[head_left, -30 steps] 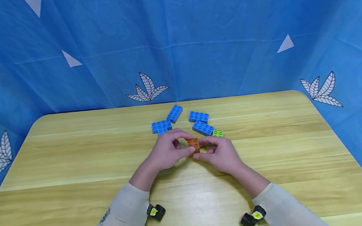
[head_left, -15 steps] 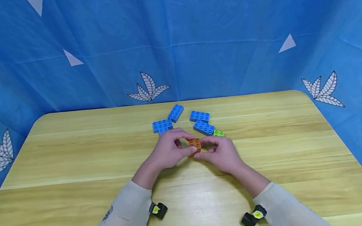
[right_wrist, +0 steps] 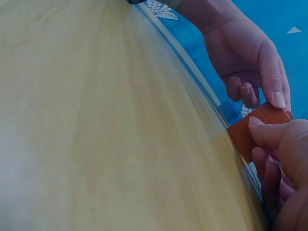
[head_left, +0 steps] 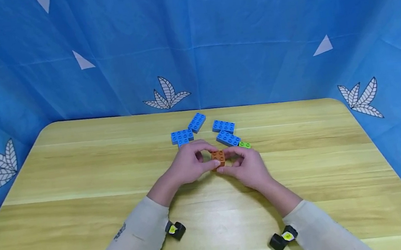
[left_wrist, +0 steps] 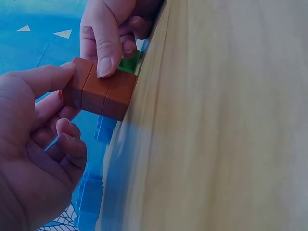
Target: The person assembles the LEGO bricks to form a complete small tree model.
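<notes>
Three orange-brown toy bricks are joined in an upright stack (head_left: pixel 218 155), with studs showing on top in the head view. My left hand (head_left: pixel 193 163) pinches the top brick between thumb and forefinger. From the other side my right hand (head_left: pixel 249 168) pinches the stack lower down, its thumb (left_wrist: pixel 107 65) lying across the middle part in the left wrist view. The stack's foot is at or very near the table (left_wrist: pixel 216 120); whether it touches I cannot tell. A green brick (head_left: pixel 244 145) lies just behind my right hand.
Several blue bricks lie farther back: one pair at the right (head_left: pixel 228 138), one slanted brick (head_left: pixel 197 122), and a blue group (head_left: pixel 182 136) partly hidden behind my left hand. A blue curtain (head_left: pixel 189 42) hangs past the table's far edge.
The head view has shifted slightly, so everything sits a little farther right and higher in it. Both hands keep their hold on the brick stack, with no clear movement over the table.
</notes>
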`<state>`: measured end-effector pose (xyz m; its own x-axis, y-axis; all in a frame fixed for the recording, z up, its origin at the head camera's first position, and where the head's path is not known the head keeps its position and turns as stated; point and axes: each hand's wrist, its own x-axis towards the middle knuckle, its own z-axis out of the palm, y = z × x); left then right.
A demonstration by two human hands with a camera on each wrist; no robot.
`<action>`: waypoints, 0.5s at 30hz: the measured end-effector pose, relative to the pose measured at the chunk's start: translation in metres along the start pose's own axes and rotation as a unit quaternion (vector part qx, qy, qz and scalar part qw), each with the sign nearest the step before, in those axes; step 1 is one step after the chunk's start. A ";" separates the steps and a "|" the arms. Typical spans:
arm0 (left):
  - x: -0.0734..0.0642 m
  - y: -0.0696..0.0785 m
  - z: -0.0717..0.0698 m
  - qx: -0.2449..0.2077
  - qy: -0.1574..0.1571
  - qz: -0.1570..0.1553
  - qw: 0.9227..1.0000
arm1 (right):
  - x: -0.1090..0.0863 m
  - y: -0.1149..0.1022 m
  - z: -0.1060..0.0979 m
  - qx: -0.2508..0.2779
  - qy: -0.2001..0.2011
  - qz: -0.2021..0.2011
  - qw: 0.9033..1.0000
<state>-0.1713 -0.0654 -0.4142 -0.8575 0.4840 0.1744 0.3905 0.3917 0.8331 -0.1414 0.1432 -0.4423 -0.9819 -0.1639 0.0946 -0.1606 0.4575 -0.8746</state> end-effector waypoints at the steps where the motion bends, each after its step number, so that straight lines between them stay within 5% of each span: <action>1: 0.000 0.000 -0.001 -0.004 -0.003 -0.002 1.000 | -0.001 0.000 0.000 0.007 0.002 0.000 1.000; 7: -0.001 0.001 -0.010 -0.032 -0.001 -0.017 0.999 | -0.004 -0.001 0.000 0.066 0.011 -0.006 0.998; 15: 0.002 -0.019 -0.048 -0.024 0.092 -0.052 0.994 | -0.003 -0.001 0.002 0.104 0.017 -0.010 0.994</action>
<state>-0.1962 -0.1099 -0.4043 -0.9412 0.2892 0.1749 0.2834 0.3932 0.8747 -0.1383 0.1412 -0.4424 -0.9823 -0.1393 0.1254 -0.1589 0.2634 -0.9515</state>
